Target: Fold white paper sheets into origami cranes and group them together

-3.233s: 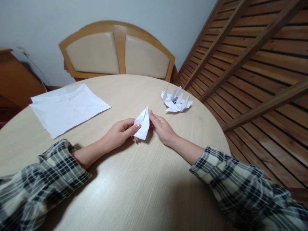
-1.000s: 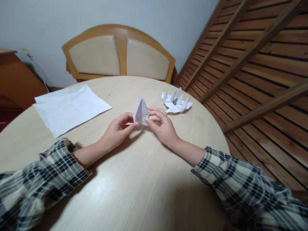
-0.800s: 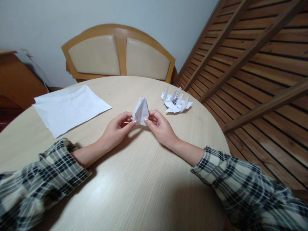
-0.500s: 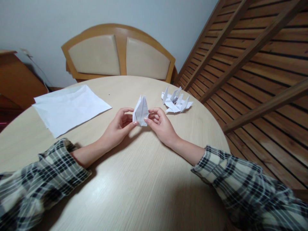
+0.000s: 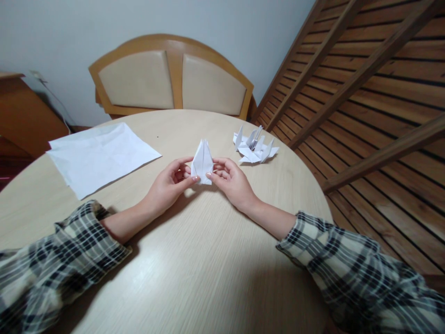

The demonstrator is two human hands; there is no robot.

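1. Folded paper [image 5: 202,160]: back is hidden, lower sides partly covered by left hand [image 5: 168,181] and right hand [image 5: 234,182].
2. Tabletop [image 5: 194,260]: near edge is cut off.
3. Dark speck [image 5: 157,137] toward far edge: can't be identified, too small.
4. Folded figures [image 5: 255,149], far right edge: overlapped.

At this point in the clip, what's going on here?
A person's left hand and right hand are holding a small folded white paper piece between them, thumbs on its near face and its narrow points upward. Flat white paper lies on the table to the left, and a cluster of folded paper figures sits to the right, both apart from the hands.
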